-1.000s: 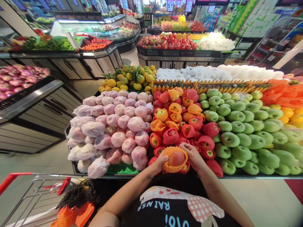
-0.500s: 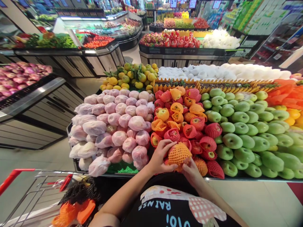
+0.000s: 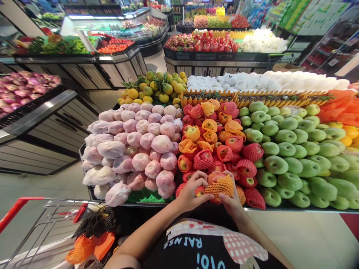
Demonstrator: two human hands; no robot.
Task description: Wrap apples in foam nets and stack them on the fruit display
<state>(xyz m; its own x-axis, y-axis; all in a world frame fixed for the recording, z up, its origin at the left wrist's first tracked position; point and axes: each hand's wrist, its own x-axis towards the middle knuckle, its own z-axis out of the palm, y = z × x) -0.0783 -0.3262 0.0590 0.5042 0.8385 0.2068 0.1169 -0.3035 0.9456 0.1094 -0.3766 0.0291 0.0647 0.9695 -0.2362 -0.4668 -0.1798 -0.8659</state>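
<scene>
We stand at a fruit bin [image 3: 196, 206] whose front rim runs just above our shirt [image 3: 196, 246]; it holds three heaps side by side: pink fruit in clear bags [image 3: 134, 149] on the left, apples in red and orange foam nets [image 3: 215, 145] in the middle, and bare green apples [image 3: 291, 157] on the right. Behind these lie yellow-green citrus [image 3: 157, 89] and a bank of white-wrapped fruit [image 3: 260, 84]. At lower left our cart [image 3: 33, 231] carries a black mesh bundle [image 3: 95, 224] and orange netting [image 3: 89, 248]. The shirt shows pale blue letters, upside down to us, that read "RAINSS", with larger figures below that we cannot make out; the hanging price signs far back are too small to read. Both hands work at the front edge of the middle heap. Our left hand [image 3: 192, 192] curls its fingers over the near side of an apple [image 3: 216, 178], gripping it, while our right hand [image 3: 232, 200] pinches the orange net [image 3: 221, 186] that sits around the apple's lower half. The apple's red top stands bare above the net, between the two hands and just above the bin's rim.
</scene>
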